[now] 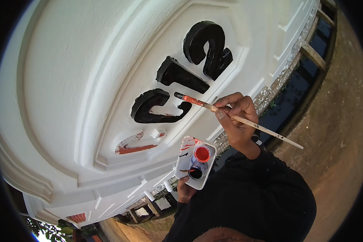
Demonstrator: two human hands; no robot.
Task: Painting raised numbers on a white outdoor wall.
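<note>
A thin paintbrush (266, 130) with a pale wooden handle is pinched in my right hand (240, 117). Its bristles are black and its ferrule is smeared orange-red. The tip is beside a raised black character (143, 108) on the white wall; I cannot tell if they touch. Two more raised black characters (182, 76) stand further up. Below lies a partly red raised shape (138, 149). My left hand (185, 190) grips the edge of a white paint-streaked tray (207, 177). On it stand a red paint pot (202, 153) and a black paint pot (195, 173).
Moulded frames (90, 133) ring the characters on the curved white wall. Along its base runs a dark water channel (288, 101) crossed by concrete bars (313, 55). Brown ground (330, 149) stretches to the right. Green leaves (54, 232) show at the lower left.
</note>
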